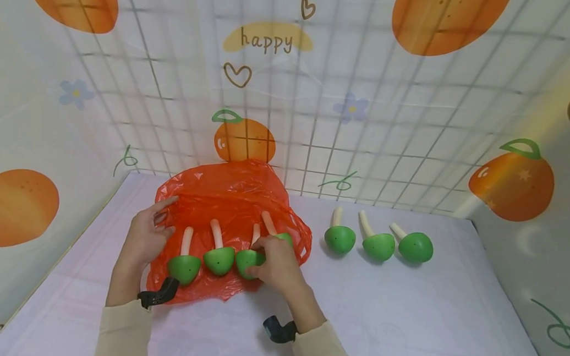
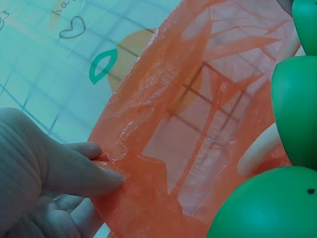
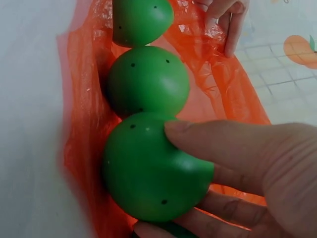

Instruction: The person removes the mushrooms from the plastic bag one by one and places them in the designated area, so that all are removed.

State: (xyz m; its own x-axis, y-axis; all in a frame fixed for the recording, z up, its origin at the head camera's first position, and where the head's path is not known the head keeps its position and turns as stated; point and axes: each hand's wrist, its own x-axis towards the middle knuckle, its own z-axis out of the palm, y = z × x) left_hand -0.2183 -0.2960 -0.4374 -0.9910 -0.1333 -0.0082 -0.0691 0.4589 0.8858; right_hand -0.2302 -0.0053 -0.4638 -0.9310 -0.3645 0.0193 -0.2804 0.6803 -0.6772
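Observation:
Spread on the table lies a red plastic bag [image 1: 224,190], with several green-capped toy mushrooms [image 1: 219,260] on it, pale stems pointing away. My left hand [image 1: 149,232] pinches the bag's left edge between thumb and fingers, seen closely in the left wrist view, where the film is lifted. My right hand [image 1: 279,263] grips the cap of a toy mushroom [image 3: 156,168], thumb on one side and fingers on the other. Another mushroom [image 1: 284,237] shows just beyond that hand, partly covered by it. The right wrist view has the gripped cap touching its neighbour [image 3: 148,82].
To the right of the bag, three more toy mushrooms [image 1: 340,240] lie in a row on the pale table [image 1: 404,319]. A white grid panel [image 1: 326,153] behind a printed sheet stands along the back. Dark wrist cameras [image 1: 279,330] sit on both wrists.

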